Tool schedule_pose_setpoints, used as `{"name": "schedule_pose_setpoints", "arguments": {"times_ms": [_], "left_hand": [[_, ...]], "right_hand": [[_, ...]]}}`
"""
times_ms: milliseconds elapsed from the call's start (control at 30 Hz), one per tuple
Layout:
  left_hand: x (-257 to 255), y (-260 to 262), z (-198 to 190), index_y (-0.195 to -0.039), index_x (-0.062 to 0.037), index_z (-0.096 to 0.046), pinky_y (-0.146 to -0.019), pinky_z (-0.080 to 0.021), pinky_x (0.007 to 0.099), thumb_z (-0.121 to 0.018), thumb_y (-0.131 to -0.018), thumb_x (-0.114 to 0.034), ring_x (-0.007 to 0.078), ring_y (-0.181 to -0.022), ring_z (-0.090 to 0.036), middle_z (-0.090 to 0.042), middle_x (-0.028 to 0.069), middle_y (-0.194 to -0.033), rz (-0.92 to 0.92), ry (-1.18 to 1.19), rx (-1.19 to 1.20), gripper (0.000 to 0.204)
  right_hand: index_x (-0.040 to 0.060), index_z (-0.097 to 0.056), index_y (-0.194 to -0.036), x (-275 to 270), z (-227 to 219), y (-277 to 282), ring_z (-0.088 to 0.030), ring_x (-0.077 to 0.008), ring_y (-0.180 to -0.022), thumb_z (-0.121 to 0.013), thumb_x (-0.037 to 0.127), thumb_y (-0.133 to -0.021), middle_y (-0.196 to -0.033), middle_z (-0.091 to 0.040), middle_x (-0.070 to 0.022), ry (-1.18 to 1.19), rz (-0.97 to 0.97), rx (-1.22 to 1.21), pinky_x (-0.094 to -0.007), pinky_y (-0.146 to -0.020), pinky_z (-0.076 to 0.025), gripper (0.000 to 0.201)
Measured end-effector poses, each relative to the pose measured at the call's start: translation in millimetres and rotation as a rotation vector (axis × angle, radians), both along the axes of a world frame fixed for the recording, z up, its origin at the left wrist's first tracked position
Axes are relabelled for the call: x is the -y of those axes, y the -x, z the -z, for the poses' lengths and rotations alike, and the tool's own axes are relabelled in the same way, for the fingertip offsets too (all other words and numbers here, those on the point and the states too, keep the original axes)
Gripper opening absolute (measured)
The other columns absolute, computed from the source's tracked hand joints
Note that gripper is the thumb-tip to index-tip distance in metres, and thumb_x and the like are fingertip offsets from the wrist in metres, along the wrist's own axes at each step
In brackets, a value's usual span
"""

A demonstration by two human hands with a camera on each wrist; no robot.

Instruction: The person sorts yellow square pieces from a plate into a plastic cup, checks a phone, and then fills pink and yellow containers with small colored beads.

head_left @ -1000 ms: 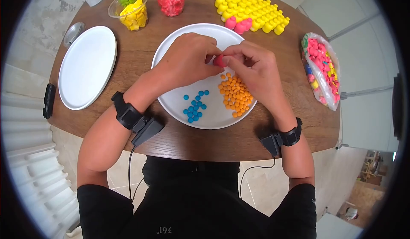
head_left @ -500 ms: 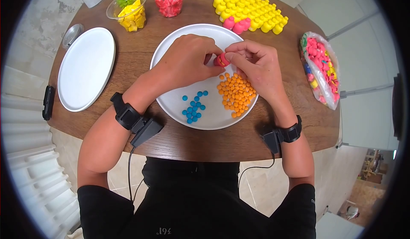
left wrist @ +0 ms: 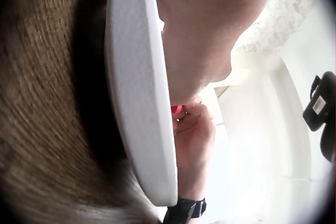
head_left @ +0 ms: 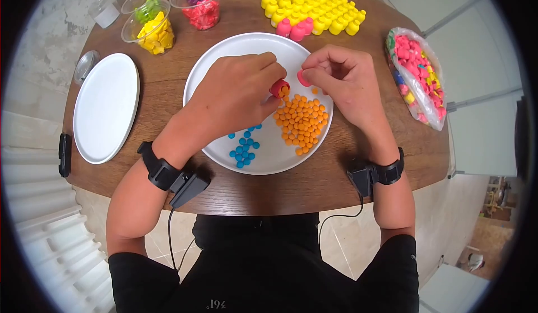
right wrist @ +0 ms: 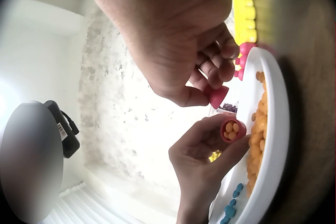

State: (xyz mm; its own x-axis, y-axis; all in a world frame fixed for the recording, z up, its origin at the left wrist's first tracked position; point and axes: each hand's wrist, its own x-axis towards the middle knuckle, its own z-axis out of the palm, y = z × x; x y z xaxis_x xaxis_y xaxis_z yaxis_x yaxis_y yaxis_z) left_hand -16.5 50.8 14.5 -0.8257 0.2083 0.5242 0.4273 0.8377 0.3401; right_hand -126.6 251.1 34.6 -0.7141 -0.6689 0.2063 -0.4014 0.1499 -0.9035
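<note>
"What's at the far left?"

"A white plate (head_left: 106, 108). Then clear tubs (head_left: 133, 26) of green, yellow, purple and red pieces, toward the back of the wooden table (head_left: 162, 86)."

"And the left hand (head_left: 227, 94)?"

"Fingers curled round a small red bottle (head_left: 276, 88), above the round plate (head_left: 263, 160). Its uncapped mouth tilts toward the right, orange pieces (head_left: 284, 92) showing inside."

"What lies on the round plate?"

"Blue pieces (head_left: 243, 150) in a loose cluster, then a heap of orange ones (head_left: 301, 124) beside them. Candies, perhaps; I can't tell from here."

"Behind that?"

"Rows of yellow bottles (head_left: 314, 10), a few pink bottles (head_left: 294, 29) at their near edge."

"The right hand (head_left: 348, 86)?"

"Thumb and fingers pinch a pink cap (head_left: 303, 78), apart from the red bottle but near it."

"Farthest right?"

"An open plastic bag (head_left: 416, 78) of pink, yellow and blue parts."
</note>
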Motion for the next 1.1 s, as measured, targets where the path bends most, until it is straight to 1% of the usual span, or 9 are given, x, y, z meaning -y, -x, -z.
{"name": "schedule_pose_setpoints", "arguments": {"times_ms": [100, 167, 400, 467, 600, 667, 767, 867, 1100], "left_hand": [[-5.8, -1.4, -5.5, -0.098, -0.0048, -0.068, -0.066, -0.053, 0.0391, -0.082, -0.075, -0.012, 0.0284, -0.080, -0.067, -0.064, 0.0076, -0.088, -0.025, 0.115, -0.005, 0.028], [-6.9, -1.3, -5.4, -0.096, -0.0048, -0.067, -0.065, -0.052, 0.0397, -0.081, -0.074, -0.012, 0.0284, -0.077, -0.066, -0.064, 0.0074, -0.087, -0.030, 0.150, -0.029, 0.027], [-3.9, -0.3, -3.3, -0.095, -0.0046, -0.067, -0.066, -0.052, 0.0397, -0.081, -0.075, -0.011, 0.0286, -0.077, -0.066, -0.064, 0.0077, -0.085, -0.032, 0.087, 0.040, 0.025], [-4.5, -0.1, -3.4, -0.094, -0.0043, -0.067, -0.066, -0.052, 0.0397, -0.081, -0.075, -0.011, 0.0286, -0.076, -0.066, -0.064, 0.0078, -0.084, -0.034, 0.073, 0.030, 0.025], [-4.0, -0.1, -3.9, -0.095, -0.0041, -0.068, -0.066, -0.052, 0.0396, -0.081, -0.076, -0.011, 0.0287, -0.076, -0.066, -0.064, 0.0082, -0.084, -0.012, 0.047, 0.058, 0.024], [-4.6, 0.5, -4.2, -0.094, -0.0037, -0.068, -0.067, -0.052, 0.0398, -0.082, -0.075, -0.011, 0.0293, -0.076, -0.066, -0.065, 0.0088, -0.084, -0.025, 0.056, 0.072, 0.025], [-5.1, 0.2, -5.9, -0.095, -0.0035, -0.069, -0.068, -0.052, 0.0402, -0.082, -0.075, -0.012, 0.0301, -0.076, -0.066, -0.065, 0.0091, -0.085, -0.038, 0.059, 0.103, 0.026], [-3.0, 1.1, -4.7, -0.096, -0.0029, -0.070, -0.068, -0.052, 0.0395, -0.082, -0.074, -0.012, 0.0306, -0.076, -0.067, -0.066, 0.0094, -0.085, -0.030, 0.043, 0.144, 0.027], [-4.3, 1.2, -2.5, -0.098, -0.0030, -0.071, -0.069, -0.054, 0.0372, -0.083, -0.076, -0.011, 0.0282, -0.074, -0.068, -0.067, 0.0100, -0.083, -0.022, -0.033, 0.150, 0.026]], "right_hand": [[-0.0012, -0.076, -0.089, 2.3, 1.9, -5.1, -0.050, -0.0019, -0.061, -0.078, 0.002, -0.085, -0.068, -0.063, 0.0029, 0.068, -0.018, 0.032, -0.0220, -0.055, -0.039, 0.006], [-0.0012, -0.076, -0.089, 3.6, 6.3, -7.7, -0.049, -0.0035, -0.059, -0.079, 0.003, -0.084, -0.065, -0.059, 0.0021, 0.048, -0.080, -0.074, -0.0234, -0.054, -0.038, 0.008], [-0.0014, -0.075, -0.089, 5.0, -1.7, -14.8, -0.048, -0.0085, -0.056, -0.078, 0.005, -0.083, -0.061, -0.055, -0.0018, -0.055, -0.067, -0.141, -0.0275, -0.052, -0.038, 0.010], [-0.0014, -0.076, -0.095, 1.8, -8.7, -16.1, -0.056, -0.0019, -0.069, -0.078, 0.002, -0.089, -0.076, -0.067, 0.0022, -0.194, -0.084, -0.091, -0.0197, -0.062, -0.044, 0.008], [-0.0010, -0.076, -0.095, -0.6, -6.6, -14.1, -0.055, -0.0016, -0.069, -0.078, 0.003, -0.088, -0.074, -0.066, 0.0026, -0.207, -0.078, -0.062, -0.0194, -0.062, -0.044, 0.008], [-0.0019, -0.075, -0.089, 1.3, -4.6, -13.2, -0.051, -0.0091, -0.057, -0.078, 0.004, -0.083, -0.063, -0.058, -0.0032, -0.059, -0.047, -0.167, -0.0280, -0.053, -0.041, 0.009], [-0.0018, -0.075, -0.089, 5.4, -5.7, -22.7, -0.054, -0.0102, -0.058, -0.077, 0.004, -0.083, -0.064, -0.060, -0.0047, 0.036, -0.072, -0.133, -0.0283, -0.054, -0.043, 0.009], [-0.0021, -0.075, -0.090, 7.0, -4.4, -23.5, -0.056, -0.0120, -0.058, -0.078, 0.004, -0.083, -0.065, -0.061, -0.0065, -0.033, -0.119, -0.162, -0.0294, -0.054, -0.044, 0.009], [-0.0036, -0.075, -0.090, 2.1, -9.8, -21.8, -0.054, -0.0142, -0.055, -0.079, 0.004, -0.083, -0.063, -0.060, -0.0086, -0.102, -0.085, -0.146, -0.0313, -0.053, -0.044, 0.012]]}}
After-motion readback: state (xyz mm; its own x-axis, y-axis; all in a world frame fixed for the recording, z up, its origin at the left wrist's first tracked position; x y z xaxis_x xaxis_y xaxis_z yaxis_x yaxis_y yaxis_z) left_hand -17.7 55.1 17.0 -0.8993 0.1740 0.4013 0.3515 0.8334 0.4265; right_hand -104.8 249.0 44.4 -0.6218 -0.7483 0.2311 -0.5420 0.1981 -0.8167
